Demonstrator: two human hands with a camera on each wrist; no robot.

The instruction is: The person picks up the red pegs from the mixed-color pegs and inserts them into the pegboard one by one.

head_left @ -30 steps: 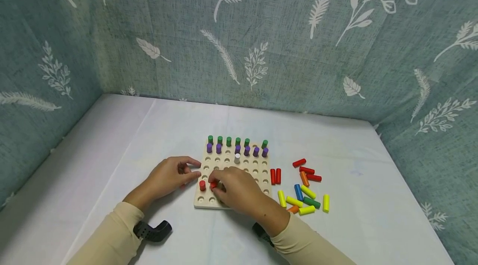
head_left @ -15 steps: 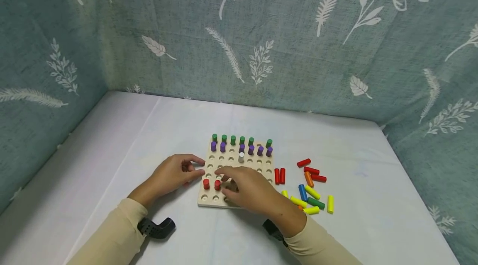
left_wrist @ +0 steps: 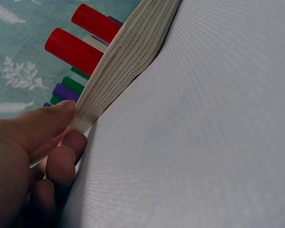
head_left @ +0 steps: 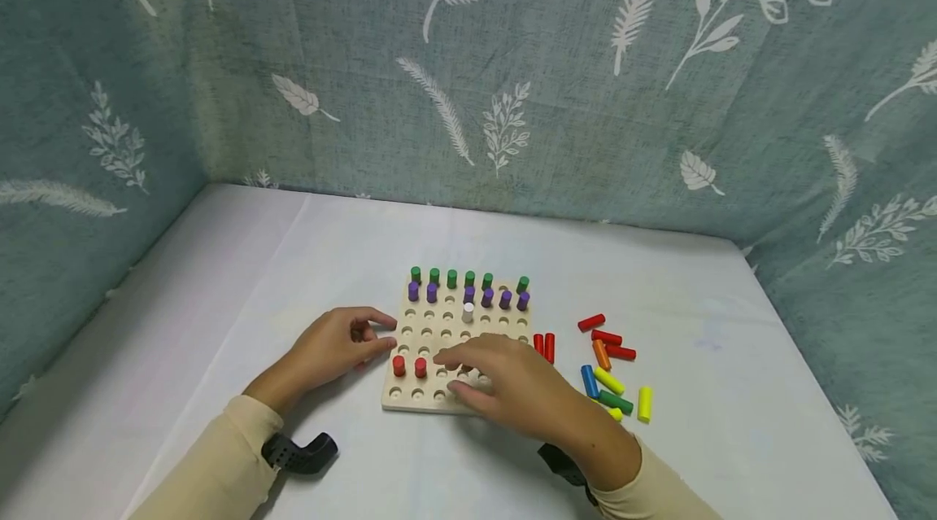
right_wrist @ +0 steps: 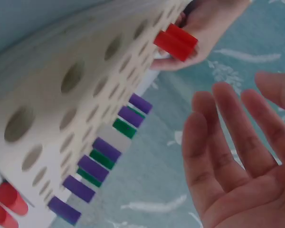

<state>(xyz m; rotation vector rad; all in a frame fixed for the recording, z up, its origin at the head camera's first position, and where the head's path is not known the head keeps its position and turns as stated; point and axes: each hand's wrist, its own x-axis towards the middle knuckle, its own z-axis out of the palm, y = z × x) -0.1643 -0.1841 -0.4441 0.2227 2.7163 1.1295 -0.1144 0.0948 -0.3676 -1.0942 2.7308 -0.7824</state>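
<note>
A wooden pegboard (head_left: 433,394) lies on the table. Its far row carries green pegs (head_left: 451,279), with purple pegs (head_left: 486,299) in the row before them and a white peg (head_left: 468,312) nearer. Two red pegs (head_left: 420,367) stand side by side near the front left. My left hand (head_left: 333,347) touches the board's left edge with thumb and forefinger, its other fingers curled below; a reddish patch (left_wrist: 50,145) shows between thumb and fingers. Over the front right of the board, my right hand (head_left: 516,386) hovers with fingers spread, holding nothing, as the right wrist view confirms.
Right of the board lie two loose red pegs (head_left: 544,347). Farther right is a scatter of red, orange (head_left: 601,354), blue (head_left: 589,381), yellow (head_left: 645,404) and green pegs, partly hidden behind my right wrist. A leaf-patterned cloth (head_left: 366,137) hangs behind the white table (head_left: 329,235).
My right hand has let go of the second red peg, which stands in its hole, and has drawn back to the right with fingers spreading. The left hand stays at the board's edge.
</note>
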